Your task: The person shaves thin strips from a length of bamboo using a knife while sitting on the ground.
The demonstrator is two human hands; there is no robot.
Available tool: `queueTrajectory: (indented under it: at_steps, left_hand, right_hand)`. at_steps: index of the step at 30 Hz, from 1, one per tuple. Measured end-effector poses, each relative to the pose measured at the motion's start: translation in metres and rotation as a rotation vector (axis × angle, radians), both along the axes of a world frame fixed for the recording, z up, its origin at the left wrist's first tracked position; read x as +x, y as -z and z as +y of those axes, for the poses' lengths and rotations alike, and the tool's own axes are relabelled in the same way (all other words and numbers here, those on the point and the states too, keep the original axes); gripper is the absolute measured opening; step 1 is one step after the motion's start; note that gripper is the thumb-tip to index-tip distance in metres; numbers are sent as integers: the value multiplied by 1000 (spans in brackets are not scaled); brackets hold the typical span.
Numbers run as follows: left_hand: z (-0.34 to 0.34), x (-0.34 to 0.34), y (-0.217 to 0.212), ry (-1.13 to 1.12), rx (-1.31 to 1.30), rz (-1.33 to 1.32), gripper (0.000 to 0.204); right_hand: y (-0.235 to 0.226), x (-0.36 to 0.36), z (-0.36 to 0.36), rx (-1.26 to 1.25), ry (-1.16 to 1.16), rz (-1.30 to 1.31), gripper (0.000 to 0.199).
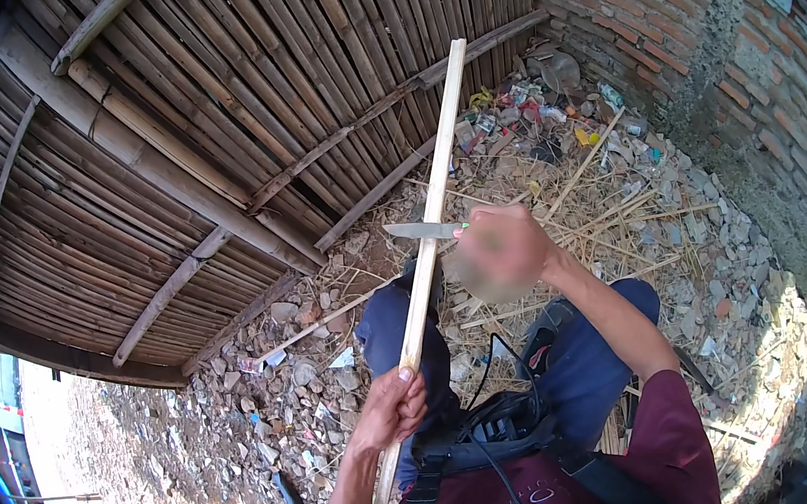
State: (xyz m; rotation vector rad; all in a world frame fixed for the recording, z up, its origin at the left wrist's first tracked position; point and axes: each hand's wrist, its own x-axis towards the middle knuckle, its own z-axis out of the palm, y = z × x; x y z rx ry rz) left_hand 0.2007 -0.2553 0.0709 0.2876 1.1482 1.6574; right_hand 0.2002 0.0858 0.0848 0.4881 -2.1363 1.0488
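Observation:
A long pale bamboo strip (pixel 435 178) rises from my lap toward the bamboo wall. My left hand (pixel 394 406) grips its lower part near my knee. My right hand (pixel 501 245) is closed on a knife with a green handle. The knife's steel blade (pixel 418 231) points left and lies across the strip about halfway up. Both knees in dark blue trousers (pixel 403 328) show below the strip. The strip's lowest end disappears beside my left forearm.
A split-bamboo fence (pixel 207 125) stands ahead and to the left, a brick wall (pixel 699 34) on the right. Rubble, stones, litter and loose bamboo slivers (pixel 611 216) cover the ground. A black pouch with cables (pixel 505 421) hangs at my waist.

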Motion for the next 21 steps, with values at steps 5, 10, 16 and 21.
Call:
queueTrajectory:
  at_steps: [5,10,16,21]
  left_hand:
    - [-5,0,0,-1,-17,1,41]
    - [-9,1,0,-2,-25,-1,41]
    - [-16,2,9,-1,-31,-21,42]
    - [-26,17,12,30,-84,-39,41]
  right_hand:
    - [1,-4,3,5,37,-15,6]
    - [4,-8,13,6,80,-27,5]
    - [4,-20,35,0,139,-58,7]
    - [6,-29,84,-137,383,58,9]
